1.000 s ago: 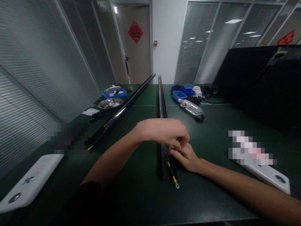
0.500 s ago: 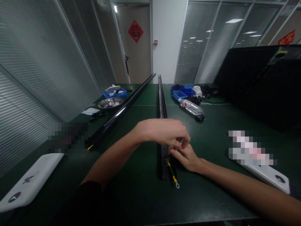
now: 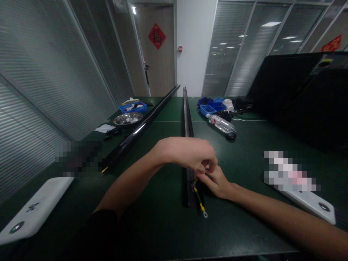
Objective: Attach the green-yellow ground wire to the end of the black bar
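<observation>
A long black rail (image 3: 188, 119) lies lengthwise on the green table. My left hand (image 3: 187, 152) arches over its near part, fingers bent down and closed. From the right, my right hand (image 3: 217, 181) meets it beside the rail, thumb and fingers pinched together. The fingertips of both hands touch or nearly touch; what they hold is too small and hidden to name. Just below them, a short yellow-green wire (image 3: 199, 198) hangs at the rail's near end, with a ring terminal (image 3: 205, 214) at its tip.
A second black rail (image 3: 141, 127) lies slanted on the left. Behind it are a metal dish (image 3: 127, 123) and a blue tray (image 3: 140, 109). To the right are a plastic bottle (image 3: 221, 124), blue bins (image 3: 208, 110) and dark panels (image 3: 307, 98). White devices (image 3: 35, 206) (image 3: 312, 203) flank me.
My left fingers have shifted slightly left and curled closer to the right hand's fingertips. A bit more yellow shows by my right thumb. The rails and the ring terminal stay put.
</observation>
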{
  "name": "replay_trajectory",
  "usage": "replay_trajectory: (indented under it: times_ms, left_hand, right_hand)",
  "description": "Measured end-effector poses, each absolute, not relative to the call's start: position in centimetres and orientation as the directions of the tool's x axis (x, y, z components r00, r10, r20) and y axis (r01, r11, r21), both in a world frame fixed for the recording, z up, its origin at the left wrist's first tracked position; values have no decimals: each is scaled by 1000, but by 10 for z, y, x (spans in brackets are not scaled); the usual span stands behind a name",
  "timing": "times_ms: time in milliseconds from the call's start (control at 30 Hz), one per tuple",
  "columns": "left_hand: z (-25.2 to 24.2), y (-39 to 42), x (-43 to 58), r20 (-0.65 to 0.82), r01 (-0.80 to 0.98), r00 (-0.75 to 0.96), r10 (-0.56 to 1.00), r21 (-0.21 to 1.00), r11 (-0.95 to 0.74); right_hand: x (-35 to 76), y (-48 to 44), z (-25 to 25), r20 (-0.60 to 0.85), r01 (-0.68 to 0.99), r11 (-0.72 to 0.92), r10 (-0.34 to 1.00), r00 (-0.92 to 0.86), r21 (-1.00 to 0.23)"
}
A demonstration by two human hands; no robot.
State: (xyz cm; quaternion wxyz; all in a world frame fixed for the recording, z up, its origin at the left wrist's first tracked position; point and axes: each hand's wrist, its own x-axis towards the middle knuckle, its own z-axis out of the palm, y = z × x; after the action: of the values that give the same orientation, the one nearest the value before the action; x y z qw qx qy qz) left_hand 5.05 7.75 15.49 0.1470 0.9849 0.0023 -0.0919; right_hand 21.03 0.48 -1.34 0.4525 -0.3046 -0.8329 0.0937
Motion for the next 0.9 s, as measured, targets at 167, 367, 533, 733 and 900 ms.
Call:
replay_trajectory:
  times_ms: [167,367,533,733,900]
  left_hand:
    - [155,78,50,-180,19,983,-32,274,-962]
    - [156,78,51,-181,24,983,-28,279,-960]
    - [156,78,51,-181,45,983,-8,289,-956]
    - [152,79,51,-137,42,991,0,300,-953]
    - [152,80,51,-143,30,990,-11,287,-957]
  right_hand:
    - [210,4,-13,686,448,785,605,-404,-429]
    - [210,4,-11,670,450,776,619,-410,-441]
    - [211,5,-13,661,436,774,625,-415,-459]
    - [212,5,-15,670,452,773,622,-405,-444]
    - [211,4,-13,669,462,775,619,-412,-432]
